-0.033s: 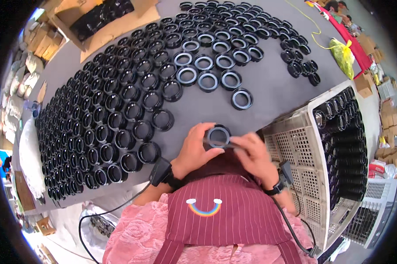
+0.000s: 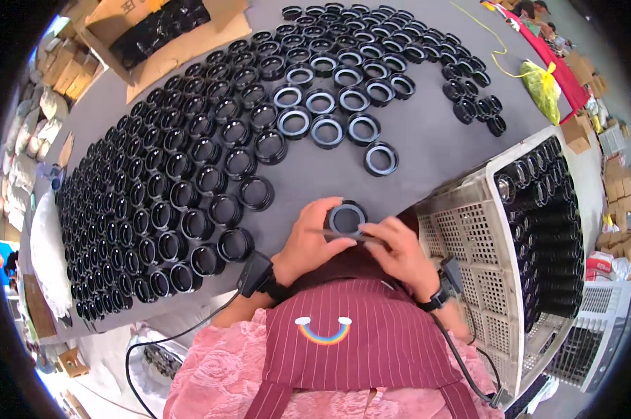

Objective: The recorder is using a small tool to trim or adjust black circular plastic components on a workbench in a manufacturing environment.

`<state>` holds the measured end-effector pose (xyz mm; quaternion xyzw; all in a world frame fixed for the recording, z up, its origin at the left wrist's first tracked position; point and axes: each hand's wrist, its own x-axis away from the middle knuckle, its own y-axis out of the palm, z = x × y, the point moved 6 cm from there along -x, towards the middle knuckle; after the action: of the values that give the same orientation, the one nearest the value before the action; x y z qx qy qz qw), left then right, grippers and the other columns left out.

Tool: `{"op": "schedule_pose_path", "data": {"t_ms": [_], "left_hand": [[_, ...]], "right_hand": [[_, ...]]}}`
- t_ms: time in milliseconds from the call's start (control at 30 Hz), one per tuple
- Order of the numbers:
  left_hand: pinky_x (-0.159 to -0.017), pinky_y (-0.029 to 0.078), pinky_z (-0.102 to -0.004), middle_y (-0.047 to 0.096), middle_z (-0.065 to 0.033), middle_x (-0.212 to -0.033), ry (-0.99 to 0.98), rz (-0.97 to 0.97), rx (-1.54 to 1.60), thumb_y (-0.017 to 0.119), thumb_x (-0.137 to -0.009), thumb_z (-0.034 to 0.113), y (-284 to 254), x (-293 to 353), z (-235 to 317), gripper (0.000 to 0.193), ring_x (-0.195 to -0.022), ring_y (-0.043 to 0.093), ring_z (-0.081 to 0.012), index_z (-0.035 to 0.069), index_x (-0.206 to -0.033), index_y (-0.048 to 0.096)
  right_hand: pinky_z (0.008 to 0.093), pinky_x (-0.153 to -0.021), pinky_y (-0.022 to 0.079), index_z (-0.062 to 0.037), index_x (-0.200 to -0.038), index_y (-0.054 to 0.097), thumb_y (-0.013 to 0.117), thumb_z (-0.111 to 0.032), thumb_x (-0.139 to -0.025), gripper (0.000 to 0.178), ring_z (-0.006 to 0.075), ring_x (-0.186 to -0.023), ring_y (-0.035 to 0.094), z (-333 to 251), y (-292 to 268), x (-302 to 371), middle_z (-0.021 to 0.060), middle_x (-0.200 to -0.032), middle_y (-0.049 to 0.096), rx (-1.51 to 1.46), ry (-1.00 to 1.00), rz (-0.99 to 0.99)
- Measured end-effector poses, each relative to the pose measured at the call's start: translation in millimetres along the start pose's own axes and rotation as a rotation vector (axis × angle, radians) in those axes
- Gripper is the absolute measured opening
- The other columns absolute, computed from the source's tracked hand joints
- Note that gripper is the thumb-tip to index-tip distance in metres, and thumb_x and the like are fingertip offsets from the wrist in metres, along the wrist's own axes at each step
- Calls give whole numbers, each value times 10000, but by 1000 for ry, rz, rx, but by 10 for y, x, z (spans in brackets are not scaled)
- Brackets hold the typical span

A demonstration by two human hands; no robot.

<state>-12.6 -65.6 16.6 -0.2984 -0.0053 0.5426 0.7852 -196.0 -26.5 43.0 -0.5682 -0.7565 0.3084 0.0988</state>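
In front of my apron, a black ring-shaped part (image 2: 331, 222) with a pale grey inner rim is held up near the table's edge. My left hand (image 2: 313, 230) is closed round its left side, thumb below and fingers above. My right hand (image 2: 398, 249) has its fingers pinched together at the ring's lower right. A thin dark strip (image 2: 354, 236), slightly blurred, runs between my left thumb and my right fingertips; its kind is not clear. Just beyond my hands, a similar pale-rimmed ring (image 2: 381, 170) lies alone on the grey table (image 2: 427, 150).
Rows of black rings (image 2: 179, 165) cover the table's left and far side. A white plastic crate (image 2: 462, 223), filled with black rings, stands tilted to my right. An open cardboard box (image 2: 190, 49) is at the far left, and a yellow bag (image 2: 542, 91) at the far right.
My right hand has moved a little left, its fingertips now closer in over the ring's lower edge. My left hand still holds the ring in nearly the same place.
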Motion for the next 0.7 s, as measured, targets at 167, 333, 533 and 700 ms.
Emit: {"op": "schedule_pose_path", "data": {"t_ms": [167, 333, 533, 700], "left_hand": [[-1062, 424, -463, 567, -234, -1312, 29, -6, 204, 846, -776, 295, 205, -88, 85, 727, -1227, 545, -404, -11, -1331, 492], [-946, 479, -465, 581, -242, -1210, 107, 149, -38, 723, -866, 174, 119, -402, 229, 490, -1118, 577, -414, -6, -1282, 539], [-762, 484, -447, 598, -138, -944, 48, 80, -297, 661, -889, 103, 356, -817, 286, 410, -833, 602, -345, 92, -1291, 583], [-728, 464, -487, 611, -130, -880, 75, 71, -454, 669, -893, 182, 534, -991, 180, 339, -828, 611, -365, 120, -1218, 596]], "right_hand": [[323, -618, 476, -37, -1038, 666, 709, -38, -859, 184, 214, -714, 594, 202, -61, 190, 85, -848, 607, -54, -30, 198], [228, -409, 263, -136, -1015, 549, 613, -219, -1010, 105, 71, -453, 370, 865, -153, 424, 13, -712, 562, -1045, 639, 592], [251, -379, 261, -93, -1008, 523, 558, -251, -1038, 165, 88, -424, 400, 1201, -413, 200, 53, -706, 585, -1016, 679, 781], [277, -419, 356, -3, -1235, 510, 531, -239, -1047, 302, 119, -463, 465, 1296, -516, 26, 84, -778, 644, -855, 629, 809]]}}
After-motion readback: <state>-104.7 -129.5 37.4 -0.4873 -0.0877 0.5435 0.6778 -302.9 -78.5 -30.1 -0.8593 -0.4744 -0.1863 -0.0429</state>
